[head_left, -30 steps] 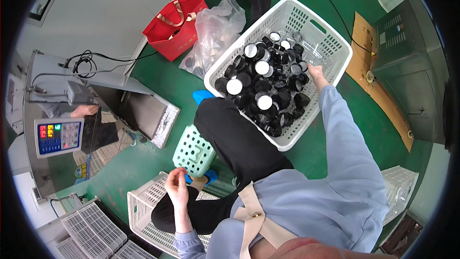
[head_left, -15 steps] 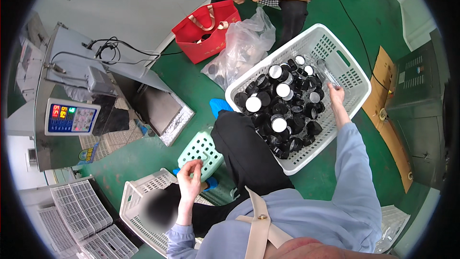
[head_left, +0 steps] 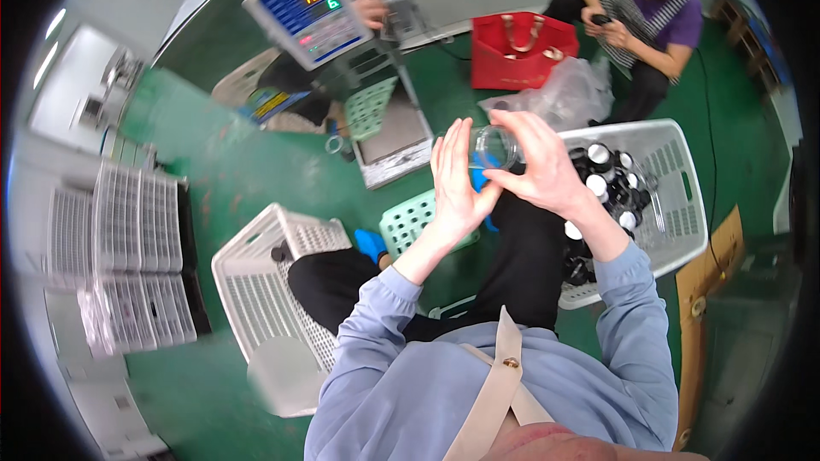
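A clear, see-through round jar (head_left: 494,148) is held up in front of me between my two hands. My left hand (head_left: 461,181) is closed against one side of it. Across from that, my right hand (head_left: 547,169) grips its other side with thumb and fingers. No lid can be made out on the jar. Beyond my right forearm, a white slatted basket (head_left: 683,196) holds many black round lids or lidded jars (head_left: 628,192), several showing white insides or tops; my arm hides some of them.
A white basket (head_left: 243,269) stands at my left, a green perforated stool (head_left: 406,224) by my feet. Ahead is a floor scale (head_left: 389,141) with a lit display (head_left: 309,13). A red bag (head_left: 521,64), plastic bag (head_left: 568,98) and seated co-worker (head_left: 653,30) are farther right.
My right hand has come out of the right basket, and my left hand has risen; both now meet on the clear jar. The view has swung left, and the scale's display reads differently.
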Demonstrator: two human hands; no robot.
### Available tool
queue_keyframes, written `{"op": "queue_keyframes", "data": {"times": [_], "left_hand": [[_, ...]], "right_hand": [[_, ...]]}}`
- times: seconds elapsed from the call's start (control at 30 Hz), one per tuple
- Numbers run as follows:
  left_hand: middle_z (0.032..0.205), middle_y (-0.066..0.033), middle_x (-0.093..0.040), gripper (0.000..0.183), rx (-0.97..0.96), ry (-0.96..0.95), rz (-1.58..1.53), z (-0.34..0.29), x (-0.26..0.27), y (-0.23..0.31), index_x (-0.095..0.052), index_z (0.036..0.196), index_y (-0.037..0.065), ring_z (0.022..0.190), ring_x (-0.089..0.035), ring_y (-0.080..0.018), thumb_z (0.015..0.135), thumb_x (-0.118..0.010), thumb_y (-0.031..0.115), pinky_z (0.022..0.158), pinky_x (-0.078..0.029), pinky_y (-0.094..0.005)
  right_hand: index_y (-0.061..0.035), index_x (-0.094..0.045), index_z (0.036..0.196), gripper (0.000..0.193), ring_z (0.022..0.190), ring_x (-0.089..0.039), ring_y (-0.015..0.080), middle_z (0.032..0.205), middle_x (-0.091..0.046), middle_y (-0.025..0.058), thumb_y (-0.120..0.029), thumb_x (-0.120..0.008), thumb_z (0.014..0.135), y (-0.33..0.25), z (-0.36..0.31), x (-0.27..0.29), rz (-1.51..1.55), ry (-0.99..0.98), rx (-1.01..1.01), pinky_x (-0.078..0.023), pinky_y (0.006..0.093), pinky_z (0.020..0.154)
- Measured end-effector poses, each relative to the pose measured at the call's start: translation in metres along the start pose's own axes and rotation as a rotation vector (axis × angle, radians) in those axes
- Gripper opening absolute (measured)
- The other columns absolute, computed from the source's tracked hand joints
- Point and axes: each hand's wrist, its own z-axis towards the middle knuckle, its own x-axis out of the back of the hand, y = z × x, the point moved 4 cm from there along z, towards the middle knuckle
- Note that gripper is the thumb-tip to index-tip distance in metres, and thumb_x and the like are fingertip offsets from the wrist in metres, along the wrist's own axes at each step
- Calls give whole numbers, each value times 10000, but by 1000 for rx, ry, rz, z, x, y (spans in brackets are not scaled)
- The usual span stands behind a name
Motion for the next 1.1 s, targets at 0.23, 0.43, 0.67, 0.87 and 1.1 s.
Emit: {"op": "queue_keyframes", "data": {"times": [0.23, 0.43, 0.67, 0.87, 1.1], "left_hand": [[1316, -218, -584, 872, 523, 183, -180, -73, 64, -154, -423, 1514, 61, 1211, -606, -377, 744, -816, 176, 1020, -509, -455], [1296, -182, -611, 780, 919, 98, 209, -107, 57, -250, -506, 1414, 66, 1209, -607, -347, 741, -828, 295, 1039, -493, -438], [1269, -224, -641, 775, 883, 166, 251, -83, 32, -300, -491, 1383, 30, 1224, -584, -402, 733, -842, 263, 1040, -473, -489], [1235, -244, -637, 731, 842, 272, 167, -66, 27, -298, -505, 1324, -17, 1186, -599, -423, 731, -861, 217, 1013, -485, -497], [1211, -252, -652, 729, 839, 303, 138, -63, 34, -293, -506, 1338, -9, 1139, -634, -436, 738, -862, 204, 982, -505, -493]], "right_hand": [[42, -523, 1365, 637, 1106, -654, 311, 1314, -590, 195, -190, -796, 839, 11, 76, -103, 122, 69, -149, -531, 410, 948], [45, -329, 1536, 850, 1347, -535, 355, 1483, -480, 267, -197, -796, 867, 69, 137, -111, 97, 406, -245, -441, 437, 1118], [31, -220, 1585, 801, 1377, -513, 345, 1532, -453, 262, -81, -682, 940, 54, 187, -109, 395, 419, -216, -401, 451, 1171], [14, -242, 1570, 720, 1331, -556, 325, 1515, -477, 251, -14, -622, 959, 39, 204, -87, 322, 547, -115, -443, 421, 1140], [-17, -575, 1400, 447, 1276, -610, 258, 1435, -586, 180, -44, -617, 955, 38, 219, -81, 67, 480, 13, -493, 382, 1062]]}}
